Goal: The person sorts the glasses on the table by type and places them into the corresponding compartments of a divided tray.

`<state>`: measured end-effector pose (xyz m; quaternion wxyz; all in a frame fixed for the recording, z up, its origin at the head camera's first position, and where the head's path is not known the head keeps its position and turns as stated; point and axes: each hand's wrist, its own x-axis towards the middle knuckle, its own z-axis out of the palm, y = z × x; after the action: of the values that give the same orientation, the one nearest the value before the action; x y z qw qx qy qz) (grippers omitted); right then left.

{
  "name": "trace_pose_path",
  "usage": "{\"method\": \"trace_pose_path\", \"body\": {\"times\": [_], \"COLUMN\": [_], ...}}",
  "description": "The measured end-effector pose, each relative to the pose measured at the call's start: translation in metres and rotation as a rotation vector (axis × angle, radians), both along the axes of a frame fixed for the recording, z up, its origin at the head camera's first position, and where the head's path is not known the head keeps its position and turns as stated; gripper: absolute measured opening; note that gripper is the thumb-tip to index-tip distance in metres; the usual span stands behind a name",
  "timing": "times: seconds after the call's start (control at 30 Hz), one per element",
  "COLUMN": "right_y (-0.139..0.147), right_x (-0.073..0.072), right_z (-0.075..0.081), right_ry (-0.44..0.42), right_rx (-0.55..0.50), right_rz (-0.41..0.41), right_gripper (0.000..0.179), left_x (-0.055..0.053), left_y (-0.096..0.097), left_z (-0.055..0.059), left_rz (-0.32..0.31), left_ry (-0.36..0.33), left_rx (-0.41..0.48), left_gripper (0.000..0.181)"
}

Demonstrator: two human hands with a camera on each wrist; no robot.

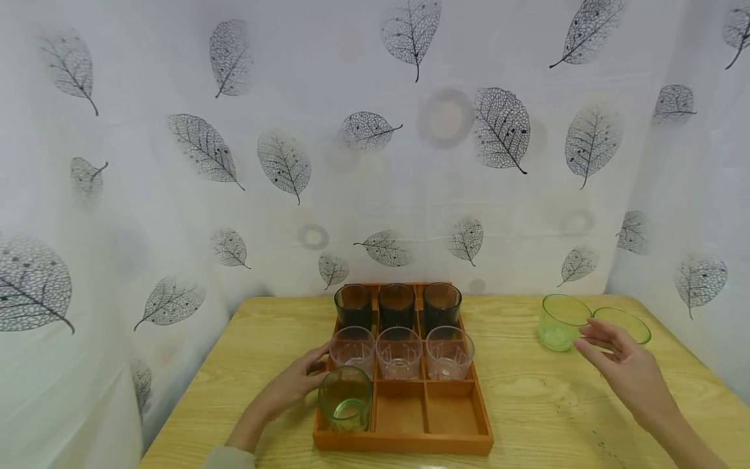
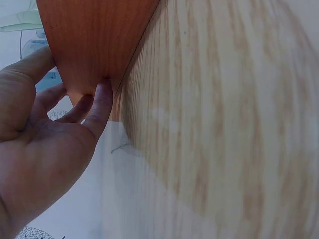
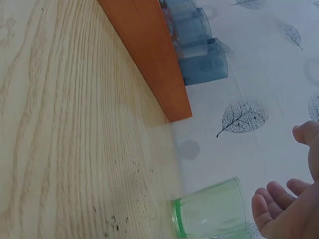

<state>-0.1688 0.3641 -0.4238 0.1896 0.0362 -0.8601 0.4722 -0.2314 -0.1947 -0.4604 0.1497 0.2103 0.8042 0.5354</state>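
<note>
An orange-brown wooden tray (image 1: 404, 443) with compartments stands on the table. My left hand (image 1: 293, 384) is at its left side; in the left wrist view, the fingertips rest against the tray wall (image 2: 94, 45). A green glass (image 1: 346, 407) occupies the front left compartment. Behind it are a row of clear glasses (image 1: 400, 358) and a back row of dark glasses (image 1: 396, 312). Over on the right, my right hand (image 1: 629, 378) is held with parted fingers beside a green glass (image 3: 212, 209), holding nothing. Another green glass (image 1: 638, 332) stands partly behind that hand.
The pale wooden table (image 1: 527, 404) carries the tray near its middle. A white curtain with leaf prints (image 1: 375, 182) hangs behind the table and along both sides. Small dark specks (image 3: 113, 221) mark the tabletop at the right.
</note>
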Motion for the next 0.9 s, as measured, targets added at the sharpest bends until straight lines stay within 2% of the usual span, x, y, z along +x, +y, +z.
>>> {"method": "trace_pose_path", "body": {"times": [0.2, 0.37, 0.47, 0.6, 0.67, 0.8, 0.9], "right_y": [0.030, 0.047, 0.055, 0.063, 0.068, 0.076, 0.079], "right_x": [0.005, 0.009, 0.011, 0.012, 0.011, 0.006, 0.002], "right_z": [0.001, 0.000, 0.000, 0.001, -0.001, -0.010, -0.014], "right_ry": [0.027, 0.038, 0.019, -0.028, -0.050, -0.106, -0.171], "right_rx": [-0.068, -0.082, -0.100, -0.113, -0.094, -0.013, 0.026], "right_rz": [-0.134, -0.271, -0.311, -0.322, -0.305, -0.246, -0.191], "right_gripper": [0.040, 0.040, 0.042, 0.050, 0.061, 0.080, 0.087], "left_x": [-0.001, -0.001, 0.000, 0.001, 0.001, 0.002, 0.002], "left_y": [0.000, 0.000, 0.000, 0.000, 0.000, 0.001, 0.001], "left_z": [0.000, 0.000, 0.000, 0.001, 0.001, 0.002, 0.002], "left_rz": [0.002, 0.003, 0.006, 0.013, 0.013, 0.007, 0.000], "left_ry": [-0.005, -0.014, -0.016, -0.019, -0.020, -0.020, -0.016], "left_rx": [0.003, 0.007, 0.007, 0.002, 0.001, 0.003, 0.007], "left_gripper": [0.070, 0.071, 0.071, 0.071, 0.071, 0.071, 0.071]}}
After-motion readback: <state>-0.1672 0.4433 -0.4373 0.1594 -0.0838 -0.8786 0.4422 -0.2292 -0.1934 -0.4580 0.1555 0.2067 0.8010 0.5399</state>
